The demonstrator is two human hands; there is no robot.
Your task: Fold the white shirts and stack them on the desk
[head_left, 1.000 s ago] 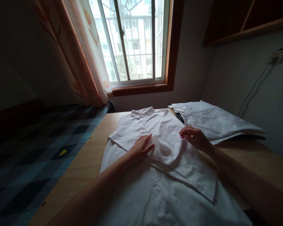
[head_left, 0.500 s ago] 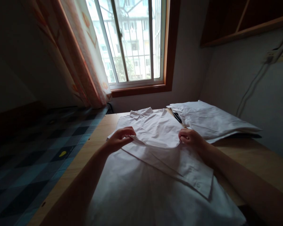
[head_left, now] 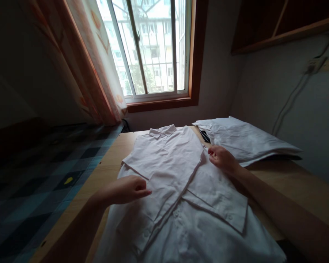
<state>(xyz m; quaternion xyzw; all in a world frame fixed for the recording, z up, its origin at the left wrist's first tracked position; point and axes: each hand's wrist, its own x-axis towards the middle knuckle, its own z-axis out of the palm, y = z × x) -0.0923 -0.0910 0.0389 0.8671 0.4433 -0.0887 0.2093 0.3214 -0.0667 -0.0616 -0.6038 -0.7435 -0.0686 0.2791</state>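
Where folded whites [head_left: 246, 140] lie — right hand [head_left: 220, 157] pinches shirt [head_left: 175, 182].

Lower hem of the white shirt [head_left: 178, 204] cut off by the bottom edge at 6 o'clock. Both forearms likewise lost past the bottom edge, elbows never seen. Fingertips of the left hand [head_left: 124, 190] curled under, grip on the cloth impossible to tell. Fingertips of the right hand [head_left: 220, 157] tucked at the shirt's edge, pinch unclear. Dark object [head_left: 205, 136] at 1 o'clock mostly buried under the folded white cloth [head_left: 244, 140], too little shown to identify. Shelf [head_left: 285, 25] cropped at top right.
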